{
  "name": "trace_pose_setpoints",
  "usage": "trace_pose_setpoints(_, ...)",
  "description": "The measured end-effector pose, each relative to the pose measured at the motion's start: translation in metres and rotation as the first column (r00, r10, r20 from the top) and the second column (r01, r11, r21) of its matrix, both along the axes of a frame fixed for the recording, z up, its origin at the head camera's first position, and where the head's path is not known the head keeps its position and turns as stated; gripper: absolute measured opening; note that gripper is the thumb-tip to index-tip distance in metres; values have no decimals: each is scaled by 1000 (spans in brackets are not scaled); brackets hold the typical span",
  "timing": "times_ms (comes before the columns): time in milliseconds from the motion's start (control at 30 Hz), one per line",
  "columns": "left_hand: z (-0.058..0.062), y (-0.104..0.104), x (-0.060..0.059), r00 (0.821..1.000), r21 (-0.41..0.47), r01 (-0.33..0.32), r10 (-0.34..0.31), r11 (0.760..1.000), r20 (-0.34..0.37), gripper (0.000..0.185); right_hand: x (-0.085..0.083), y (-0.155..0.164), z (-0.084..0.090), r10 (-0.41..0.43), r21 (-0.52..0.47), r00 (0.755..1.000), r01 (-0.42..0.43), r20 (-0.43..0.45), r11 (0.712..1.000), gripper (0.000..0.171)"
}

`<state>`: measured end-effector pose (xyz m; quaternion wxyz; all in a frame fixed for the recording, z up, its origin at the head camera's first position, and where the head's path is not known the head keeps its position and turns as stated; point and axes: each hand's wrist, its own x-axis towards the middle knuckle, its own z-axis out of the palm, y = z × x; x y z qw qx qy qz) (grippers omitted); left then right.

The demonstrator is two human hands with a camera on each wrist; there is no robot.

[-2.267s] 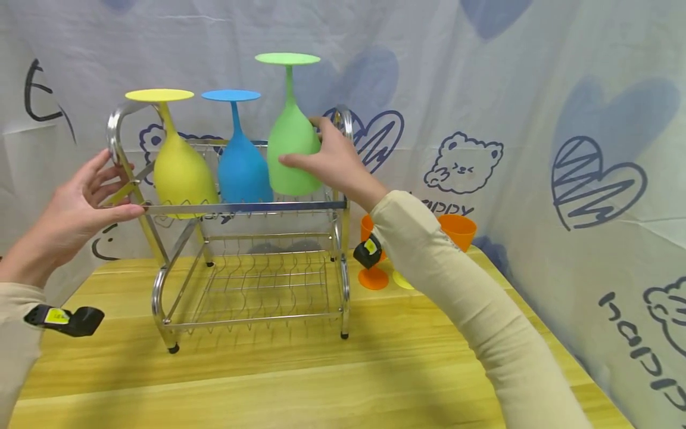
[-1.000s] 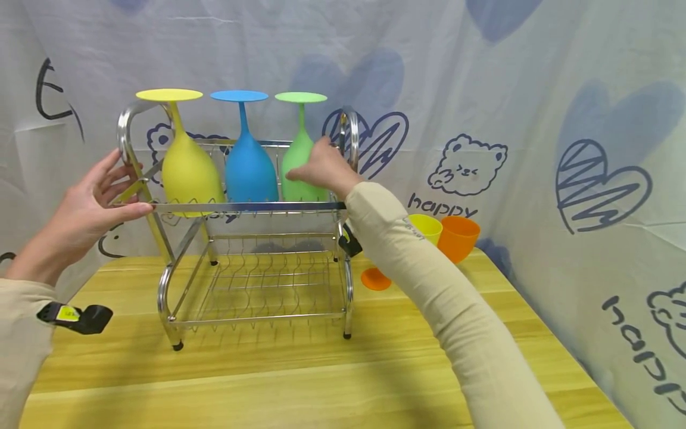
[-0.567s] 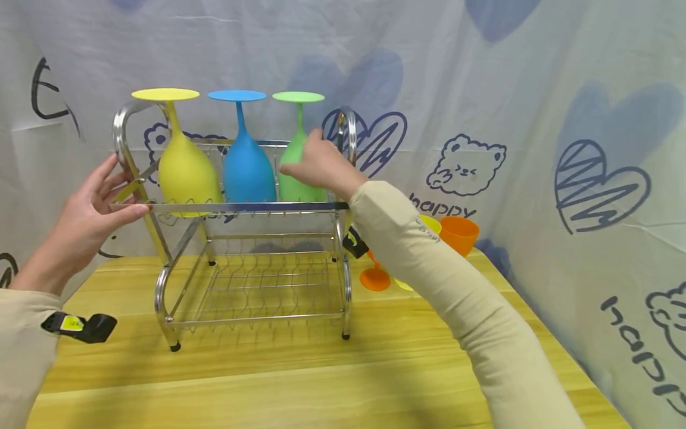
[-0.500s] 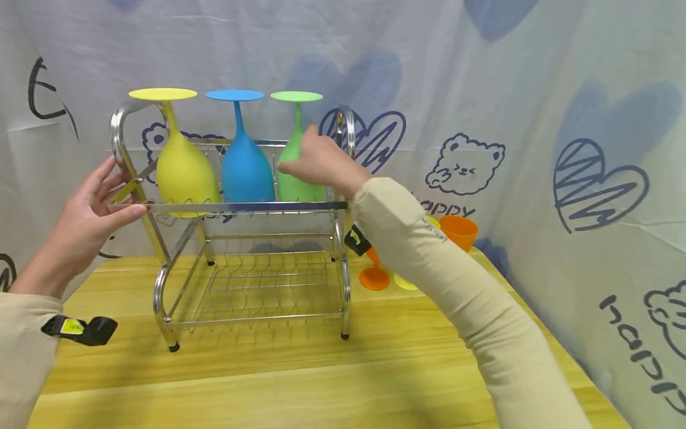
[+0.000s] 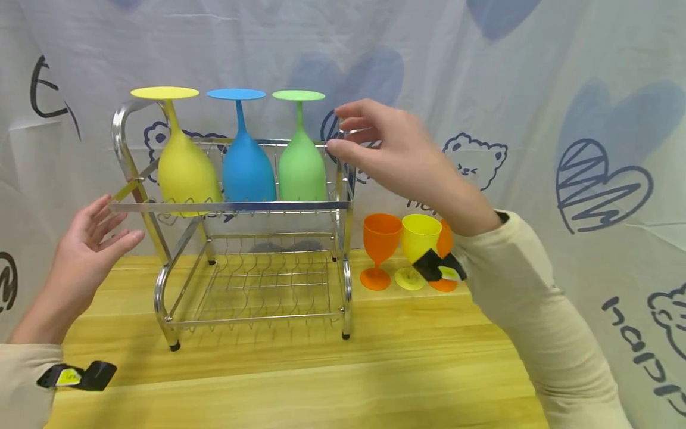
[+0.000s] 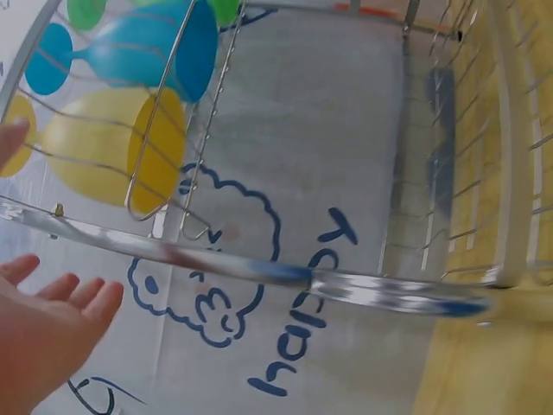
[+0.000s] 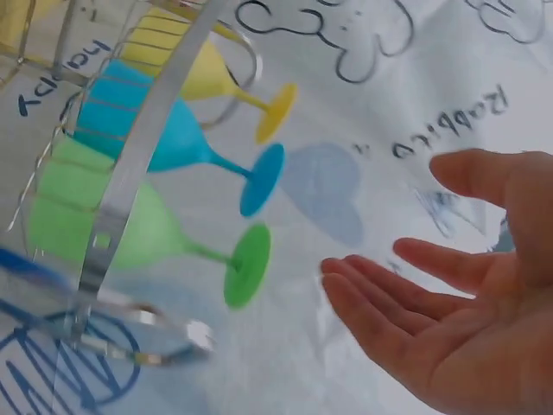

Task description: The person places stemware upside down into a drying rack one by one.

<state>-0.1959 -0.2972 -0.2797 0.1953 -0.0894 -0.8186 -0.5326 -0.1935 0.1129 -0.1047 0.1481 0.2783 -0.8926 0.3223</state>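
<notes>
A yellow goblet (image 5: 187,170), a blue goblet (image 5: 248,170) and a green goblet (image 5: 302,170) stand upside down in a row on the upper tier of a metal dish rack (image 5: 252,207). To the right of the green goblet, near the rack's right end, my right hand (image 5: 396,149) hangs in the air with loosely bent fingers, holding nothing. My left hand (image 5: 88,253) is beside the rack's left end, its fingers relaxed and apart from the frame. In the left wrist view, a gap shows between that hand (image 6: 52,333) and the metal bar (image 6: 233,259).
Right of the rack stand an orange goblet (image 5: 382,235), a yellow goblet (image 5: 420,237) and another orange goblet (image 5: 446,239), all upright; my right sleeve and wrist camera partly cover them. The rack's lower tier (image 5: 262,289) is wire. A printed cloth (image 5: 509,71) hangs behind the wooden table (image 5: 321,381).
My right hand has lowered the green goblet upside down onto the upper tier, let it go and moved off to the right. My left hand has left the rack and dropped slightly.
</notes>
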Motion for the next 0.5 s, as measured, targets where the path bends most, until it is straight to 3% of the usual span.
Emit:
trace_pose_setpoints(67, -7, 1, 6, 999, -7, -39, 39, 999, -13, 71, 4, 14, -6, -11, -83, 999, 7, -52, 997, 43)
trace_pose_setpoints(133, -14, 3, 12, 999, 44, -40, 42, 998, -28, 69, 4, 28, -13, -38, -155, 994, 22, -105, 988, 38)
trace_pose_setpoints(267, -29, 8, 24, 999, 172, 19, -10, 985, -50, 67, -5, 57, -33, -142, -257, 971, 90, -191, 962, 33)
trace_pose_setpoints(400, -41, 16, 33, 997, 214, 72, -65, 974, -40, 67, -20, 85, -59, -267, -309, 943, 199, -197, 930, 35)
trace_pose_setpoints(500, -48, 22, 37, 997, 192, 77, -77, 978, -12, 67, -35, 107, -81, -323, -328, 933, 259, -159, 909, 41)
